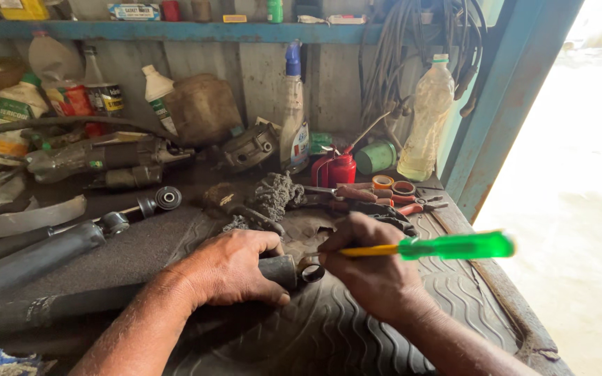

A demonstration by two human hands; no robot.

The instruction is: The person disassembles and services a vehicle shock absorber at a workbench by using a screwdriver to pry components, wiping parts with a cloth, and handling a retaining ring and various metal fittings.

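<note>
My left hand grips a dark cylindrical shock absorber near its end, pinning it on the ribbed rubber mat. Its metal eye ring pokes out between my two hands. My right hand holds a screwdriver with a green translucent handle and a yellow shaft. The handle points right; the tip lies toward the ring, hidden by my fingers.
More shock absorbers lie at the left. Behind are a red oil can, a clear plastic bottle, a spray bottle, tape rolls, pliers and a greasy rag. The bench edge runs along the right.
</note>
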